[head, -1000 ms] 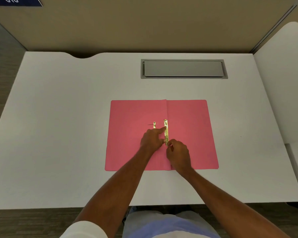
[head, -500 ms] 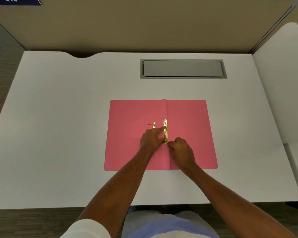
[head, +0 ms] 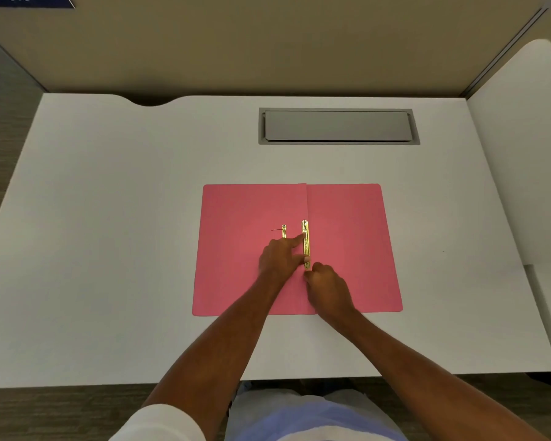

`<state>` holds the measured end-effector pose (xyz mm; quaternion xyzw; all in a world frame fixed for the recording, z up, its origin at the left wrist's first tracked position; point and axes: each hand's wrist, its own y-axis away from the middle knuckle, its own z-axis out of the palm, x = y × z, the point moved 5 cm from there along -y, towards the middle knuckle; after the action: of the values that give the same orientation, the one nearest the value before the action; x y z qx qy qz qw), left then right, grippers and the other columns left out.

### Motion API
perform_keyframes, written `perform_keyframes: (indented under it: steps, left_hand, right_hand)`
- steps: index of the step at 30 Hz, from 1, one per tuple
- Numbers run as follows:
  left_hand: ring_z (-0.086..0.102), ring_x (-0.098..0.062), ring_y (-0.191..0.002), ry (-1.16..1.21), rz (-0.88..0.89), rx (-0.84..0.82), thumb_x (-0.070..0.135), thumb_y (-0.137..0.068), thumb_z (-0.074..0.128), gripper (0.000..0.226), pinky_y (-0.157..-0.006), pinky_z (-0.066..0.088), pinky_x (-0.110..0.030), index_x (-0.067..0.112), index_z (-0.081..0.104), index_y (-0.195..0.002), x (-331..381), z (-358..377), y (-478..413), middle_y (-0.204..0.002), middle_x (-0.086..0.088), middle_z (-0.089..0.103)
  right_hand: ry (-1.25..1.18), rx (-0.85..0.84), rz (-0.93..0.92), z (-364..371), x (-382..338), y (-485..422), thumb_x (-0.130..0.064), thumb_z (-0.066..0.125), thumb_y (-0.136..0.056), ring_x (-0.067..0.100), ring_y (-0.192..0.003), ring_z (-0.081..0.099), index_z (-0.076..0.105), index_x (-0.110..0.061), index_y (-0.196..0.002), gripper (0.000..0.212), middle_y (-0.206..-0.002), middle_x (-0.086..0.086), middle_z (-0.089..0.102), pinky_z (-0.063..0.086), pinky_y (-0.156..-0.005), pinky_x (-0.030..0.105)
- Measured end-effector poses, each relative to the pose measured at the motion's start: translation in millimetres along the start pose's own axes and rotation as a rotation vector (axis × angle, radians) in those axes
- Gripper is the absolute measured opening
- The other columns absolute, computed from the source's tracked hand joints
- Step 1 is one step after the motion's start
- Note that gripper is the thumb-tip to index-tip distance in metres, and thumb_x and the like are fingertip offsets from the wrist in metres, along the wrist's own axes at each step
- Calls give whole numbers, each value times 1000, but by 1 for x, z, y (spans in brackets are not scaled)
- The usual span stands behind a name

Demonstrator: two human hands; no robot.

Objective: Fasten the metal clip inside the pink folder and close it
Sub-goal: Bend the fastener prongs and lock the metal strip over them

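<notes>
The pink folder (head: 350,246) lies open and flat in the middle of the white desk. A gold metal clip bar (head: 305,246) runs along its centre fold. A shorter gold strip (head: 283,231) lies just left of it on the left leaf. My left hand (head: 280,259) rests on the left leaf, its index finger pressing the bar's middle and its thumb near the bar's lower end. My right hand (head: 326,286) is curled, its fingertips pinching at the bar's near end, which they partly hide.
The white desk (head: 109,249) has a grey cable hatch (head: 337,126) at the back, a curved cut-out at the back left, and a beige partition behind. A second white surface (head: 522,154) adjoins on the right. The near edge runs just above my lap.
My right hand has shifted a little up the fold to the bar's near end. My left hand and the folder have stayed in place.
</notes>
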<state>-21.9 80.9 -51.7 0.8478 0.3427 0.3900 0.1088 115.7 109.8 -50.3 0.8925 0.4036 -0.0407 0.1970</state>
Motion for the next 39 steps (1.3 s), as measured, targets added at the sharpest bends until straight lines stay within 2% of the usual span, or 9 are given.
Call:
perform_keyframes:
  steps: [8,12,16,19,24,28,30,33,39]
  left_hand:
    - [72,-37,-120,-8,-1,-18,34,-99,74,60,-103,59,-43,40,54,-156,-1,1,-2,-141,-18,72]
    - [74,-38,-114,-5,10,-21,31,-100,74,61,-103,61,-47,36,53,-157,-2,3,-2,-140,-19,72]
    - [71,-40,-116,12,-32,-44,33,-97,76,64,-102,60,-49,42,52,-156,-4,5,-1,-135,-21,72]
    - [71,-43,-115,-57,-12,-43,32,-100,73,61,-96,61,-48,42,51,-157,-3,6,0,-128,-22,73]
    - [73,-42,-108,-270,66,-42,22,-109,57,56,-82,57,-43,36,42,-161,6,10,3,-121,-17,74]
    - [73,-43,-112,-379,86,-53,8,-110,49,58,-87,59,-47,28,38,-163,13,11,4,-122,-17,74]
    - [73,-42,-113,-447,102,-61,5,-108,52,57,-88,60,-47,22,40,-162,17,11,3,-121,-18,73]
    - [72,-42,-116,-526,120,-70,3,-108,51,56,-90,60,-47,20,43,-160,20,8,2,-125,-18,70]
    - [68,-39,-124,-589,147,-36,7,-105,63,59,-93,62,-49,15,44,-160,24,4,2,-149,-19,52]
  right_hand:
    - [-167,18,35,10,2,10,-25,52,-109,24,-83,69,78,-11,-115,30,-99,8,76,61,-75,35]
    - [-291,27,61,3,15,6,-20,57,-107,25,-87,70,80,-16,-122,28,-104,8,78,60,-78,36]
    - [-380,49,105,-12,29,-10,-13,63,-101,28,-88,73,84,-14,-109,23,-102,10,81,61,-79,44]
    - [-392,87,107,-27,35,-29,-9,63,-101,26,-89,75,82,-9,-109,21,-103,11,82,61,-81,39]
    - [-301,134,66,-56,27,-67,-11,56,-105,32,-106,72,73,-8,-127,28,-120,15,77,60,-91,44]
    - [-212,71,-7,-71,17,-95,-11,55,-103,35,-108,69,71,-13,-129,31,-119,13,73,58,-89,45]
    - [-142,19,-59,-75,14,-108,-9,58,-102,33,-109,69,74,-13,-126,29,-120,12,73,57,-89,42]
    - [-34,-44,-132,-80,10,-123,-5,63,-98,31,-101,70,78,-12,-110,21,-109,10,73,51,-77,35]
    - [78,-130,-224,-85,3,-145,-3,68,-92,29,-96,68,79,-13,-101,17,-105,8,73,41,-71,32]
